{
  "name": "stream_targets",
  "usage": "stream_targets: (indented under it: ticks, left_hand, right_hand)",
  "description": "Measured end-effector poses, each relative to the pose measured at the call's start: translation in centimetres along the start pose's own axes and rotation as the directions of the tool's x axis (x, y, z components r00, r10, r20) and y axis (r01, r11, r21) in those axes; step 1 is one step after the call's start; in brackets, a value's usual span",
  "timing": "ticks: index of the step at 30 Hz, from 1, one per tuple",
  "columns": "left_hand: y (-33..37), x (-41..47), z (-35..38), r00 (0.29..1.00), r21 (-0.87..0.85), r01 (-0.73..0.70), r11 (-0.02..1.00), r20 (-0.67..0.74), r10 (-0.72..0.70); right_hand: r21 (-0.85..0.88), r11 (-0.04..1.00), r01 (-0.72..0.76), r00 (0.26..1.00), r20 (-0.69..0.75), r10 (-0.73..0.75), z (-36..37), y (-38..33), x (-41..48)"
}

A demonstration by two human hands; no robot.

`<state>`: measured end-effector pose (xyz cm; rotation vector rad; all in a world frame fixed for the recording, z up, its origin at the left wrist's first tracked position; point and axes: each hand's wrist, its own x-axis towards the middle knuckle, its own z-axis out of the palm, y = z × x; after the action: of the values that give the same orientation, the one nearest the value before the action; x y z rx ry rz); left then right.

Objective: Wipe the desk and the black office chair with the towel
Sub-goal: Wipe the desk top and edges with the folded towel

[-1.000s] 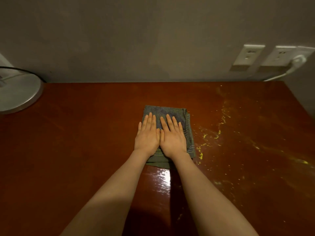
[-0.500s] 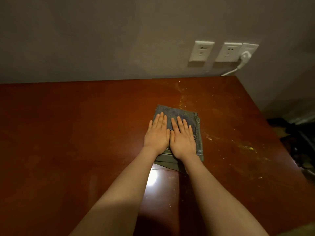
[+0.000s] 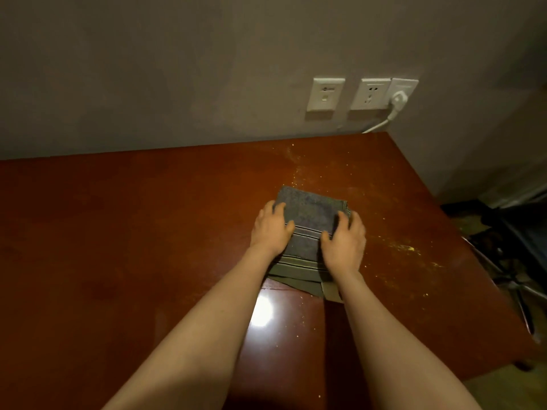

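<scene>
A second ago both palms lay flat, side by side, on top of the folded towel (image 3: 307, 214). Now they have moved apart to its two sides. The left hand (image 3: 270, 229) curls its fingers over the towel's left edge, and the right hand (image 3: 344, 241) does the same on the right edge, so each has a hold on the cloth rather than pressing it down.

The towel has slid to the right along the desk (image 3: 118, 232) and now lies toward the right end, near the back. Yellow specks (image 3: 405, 248) are scattered just to its right and behind it. This grip looks like a move to lift, turn or refold the towel before the next pass, since that dirty patch is not yet wiped.

The view has also swung right. A dark frame (image 3: 515, 241) shows on the floor past the desk's edge. It may be the chair, but it is too dim to tell.
</scene>
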<state>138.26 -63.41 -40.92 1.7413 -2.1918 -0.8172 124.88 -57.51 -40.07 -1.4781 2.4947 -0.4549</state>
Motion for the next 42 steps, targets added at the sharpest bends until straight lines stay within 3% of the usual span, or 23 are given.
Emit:
stream_targets:
  ticks: [5,11,16,23,32,38,42]
  left_hand:
    - [-0.2,-0.1,0.0,0.98,-0.206,0.163,0.965,-0.077,-0.182]
    - [1.9,-1.0,-0.8,0.961,-0.39,0.173,0.905,-0.134,-0.242]
    - [3.1,-3.0,-3.9,0.958,-0.434,0.089,0.896,-0.209,-0.196]
    - [-0.3,-7.1,-9.6,0.933,-0.461,0.136,0.877,-0.239,-0.27]
    - [-9.1,-15.6,-14.3,0.891,-0.425,0.274,0.863,-0.225,-0.394]
    - [-14.5,-20.5,-14.1,0.826,-0.418,0.401,0.815,-0.22,-0.519]
    - [-16.7,-22.4,-12.7,0.838,-0.323,0.456,0.829,-0.159,-0.522]
  right_hand:
    - [0.274,0.902,-0.333,0.943,0.097,0.318,-0.6,0.9,0.2]
    - [0.463,0.796,-0.39,0.915,0.097,0.392,-1.8,0.0,-0.1]
    - [0.552,0.774,-0.31,0.933,0.021,0.359,-3.6,-2.9,-1.5]
    - [0.617,0.754,-0.225,0.966,0.039,0.256,-4.7,-7.5,-5.1]
    - [0.683,0.678,-0.272,0.962,0.201,0.184,-2.3,-14.0,-15.2]
    - [0.653,0.705,-0.276,0.954,0.276,0.118,1.2,-16.4,-20.8]
    - [0.573,0.769,-0.285,0.948,0.288,0.136,3.5,-16.1,-22.4]
